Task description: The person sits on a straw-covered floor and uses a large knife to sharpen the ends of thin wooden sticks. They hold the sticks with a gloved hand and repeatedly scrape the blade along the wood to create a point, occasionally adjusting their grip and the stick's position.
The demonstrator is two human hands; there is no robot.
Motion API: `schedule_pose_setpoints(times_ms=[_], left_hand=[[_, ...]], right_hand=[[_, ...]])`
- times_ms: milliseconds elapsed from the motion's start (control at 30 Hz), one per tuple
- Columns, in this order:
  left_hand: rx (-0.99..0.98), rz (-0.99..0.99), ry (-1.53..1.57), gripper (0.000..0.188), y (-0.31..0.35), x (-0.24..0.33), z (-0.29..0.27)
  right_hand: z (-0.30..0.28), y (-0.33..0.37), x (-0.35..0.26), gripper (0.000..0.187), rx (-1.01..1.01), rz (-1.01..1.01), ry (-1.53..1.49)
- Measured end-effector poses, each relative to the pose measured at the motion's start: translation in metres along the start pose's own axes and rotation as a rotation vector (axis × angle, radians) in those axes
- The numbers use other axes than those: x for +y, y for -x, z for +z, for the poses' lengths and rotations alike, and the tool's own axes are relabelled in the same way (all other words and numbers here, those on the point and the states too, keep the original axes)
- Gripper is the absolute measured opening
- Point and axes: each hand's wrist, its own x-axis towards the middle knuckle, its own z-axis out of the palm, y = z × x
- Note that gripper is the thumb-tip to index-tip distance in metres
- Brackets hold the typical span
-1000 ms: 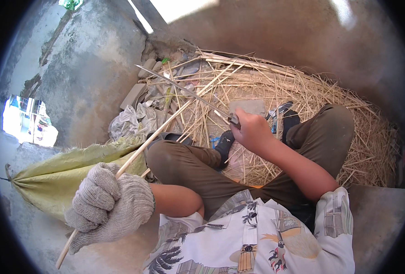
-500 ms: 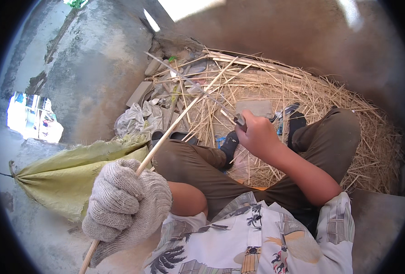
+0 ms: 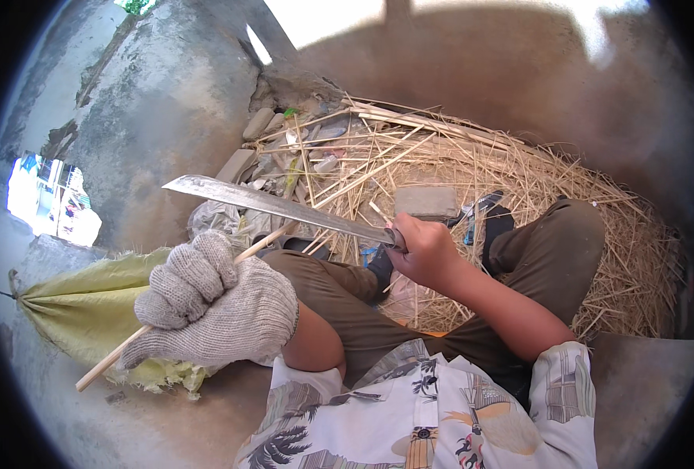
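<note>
My left hand [image 3: 214, 309], in a knitted grey-white glove, is closed round a thin pale bamboo stick [image 3: 106, 370]. The stick slants from the lower left up toward the scraps on the floor. In my bare right hand [image 3: 431, 252] is a machete [image 3: 265, 203], held by its handle, which the fingers mostly hide. Its long, worn blade points left and passes across the stick just beyond the glove. Whether blade and stick touch, I cannot tell.
Bamboo strips and shavings [image 3: 628, 258] cover the floor ahead and to the right. A flat brick [image 3: 425, 202] lies between my feet. Left are a yellow-green sack [image 3: 81, 297], a crumpled plastic bag [image 3: 206, 217] and dark slippers [image 3: 304, 246]. Walls [image 3: 503, 78] stand close by.
The machete has swung from pointing away from me to lying nearly level, its tip to the left. My left hand has risen and tilted, and the stick's near end now shows farther left and higher.
</note>
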Motion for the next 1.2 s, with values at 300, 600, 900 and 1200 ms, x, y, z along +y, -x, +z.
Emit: schedule_pose_setpoints(times_ms=[300,600,900,1200], left_hand=[[0.045,0.176,-0.104,0.072,0.011,-0.018,0.013],[-0.022,0.185,-0.165,0.071,0.014,-0.008,0.021],[-0.021,0.108,-0.084,0.071,0.006,0.006,0.011],[-0.017,0.09,-0.037,0.072,0.0,-0.012,-0.004]], right_hand=[[-0.015,-0.003,-0.029,0.026,-0.015,0.024,-0.036],[-0.004,0.002,-0.013,0.031,-0.048,0.131,0.018],[-0.002,-0.001,-0.002,0.032,-0.072,0.157,0.058],[-0.009,0.001,-0.021,0.028,-0.13,0.024,0.025]])
